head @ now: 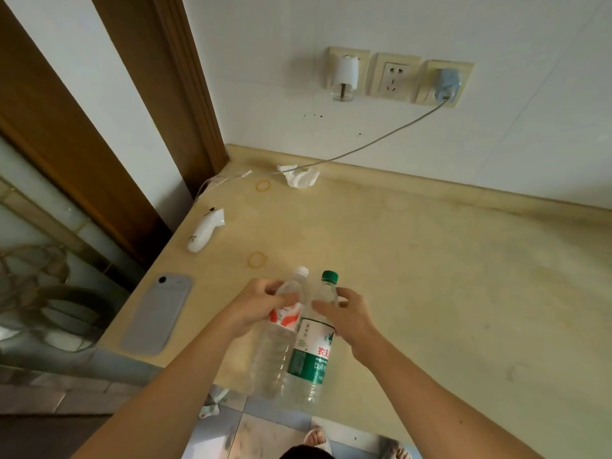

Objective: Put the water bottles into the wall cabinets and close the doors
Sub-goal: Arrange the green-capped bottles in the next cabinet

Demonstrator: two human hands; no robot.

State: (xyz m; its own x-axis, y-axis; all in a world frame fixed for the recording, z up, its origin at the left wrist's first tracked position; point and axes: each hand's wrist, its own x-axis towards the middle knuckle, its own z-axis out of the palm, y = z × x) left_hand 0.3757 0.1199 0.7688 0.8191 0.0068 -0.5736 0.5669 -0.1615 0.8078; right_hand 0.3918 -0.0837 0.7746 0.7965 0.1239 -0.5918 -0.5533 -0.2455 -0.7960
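Two clear water bottles are held side by side above the front edge of the beige counter. My left hand grips the upper part of the white-capped bottle, which has a red and white label. My right hand grips the neck of the green-capped bottle, which has a green label. Both bottles hang below the hands, with their bases past the counter edge. No wall cabinet is in view.
On the counter lie a grey phone, a white handheld device, two rubber bands, a crumpled tissue and a charger cable running to the wall sockets. A brown door frame stands at the left.
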